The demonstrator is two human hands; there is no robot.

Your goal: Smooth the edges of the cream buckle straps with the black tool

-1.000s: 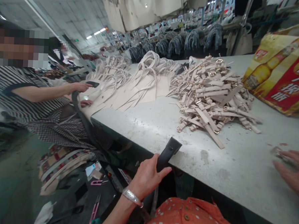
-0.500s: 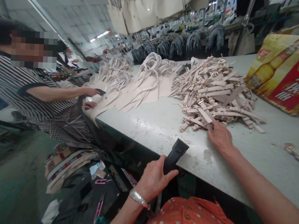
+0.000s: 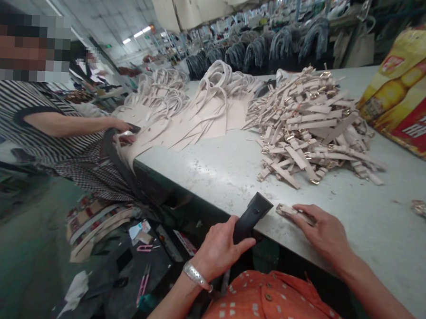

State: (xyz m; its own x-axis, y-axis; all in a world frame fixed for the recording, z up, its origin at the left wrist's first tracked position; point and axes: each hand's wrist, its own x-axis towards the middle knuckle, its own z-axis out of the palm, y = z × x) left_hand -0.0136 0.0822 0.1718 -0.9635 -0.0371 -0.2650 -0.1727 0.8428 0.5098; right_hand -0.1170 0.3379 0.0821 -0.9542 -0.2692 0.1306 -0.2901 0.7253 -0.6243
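Observation:
My left hand (image 3: 220, 249) is closed around a black nozzle (image 3: 253, 216) with a flat, flared end, held just over the front edge of the table. Its end points up and to the right. On the tabletop to the right, my right hand (image 3: 323, 232) grips a short beige buckle strap (image 3: 285, 211) between thumb and fingers. The strap's metal end pokes out toward the nozzle, a small gap apart from it. Behind my right hand lies a large heap of similar beige straps (image 3: 307, 131) with gold buckles.
Flat beige pieces with looped handles (image 3: 215, 112) cover the table's far left. A yellow and red bag (image 3: 409, 93) stands at right, and a loose strap (image 3: 424, 211) lies at the right edge. A co-worker in a striped shirt (image 3: 44, 117) works at left. Pink snips (image 3: 143, 284) lie below.
My right hand has drawn a buckle strap out of the heap toward the table's front edge, near the nozzle. My left hand has barely moved.

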